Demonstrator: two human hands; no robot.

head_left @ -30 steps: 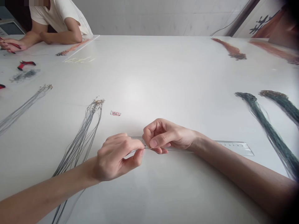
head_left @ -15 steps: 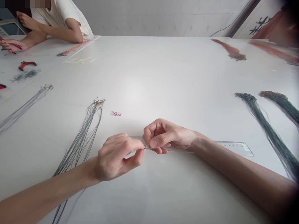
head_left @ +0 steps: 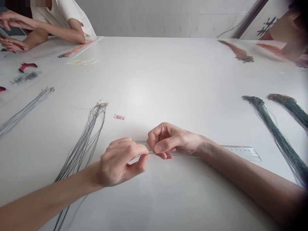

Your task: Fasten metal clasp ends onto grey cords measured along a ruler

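Observation:
My left hand [head_left: 119, 162] and my right hand [head_left: 170, 140] meet above a clear plastic ruler [head_left: 240, 152], their fingertips pinched together. Between them runs what looks like a thin cord [head_left: 150, 151], too fine to see well. My right hand's fingers rest close over the ruler and hide its middle. Just left of my left hand, a bundle of grey cords [head_left: 83, 144] with metal ends lies on the white table [head_left: 168, 86], passing under my left forearm.
Other cord bundles [head_left: 276, 134] lie at the right and left. A small red-and-white label [head_left: 119, 117] lies beyond my hands. Red-handled pliers [head_left: 27, 66] lie at far left, near a co-worker's hands [head_left: 12, 45]. Another person's blurred hand [head_left: 293, 32] shows at top right.
My hands and the ruler have not visibly moved. The co-worker's raised hand has moved left, and a blurred hand has come forward at top right.

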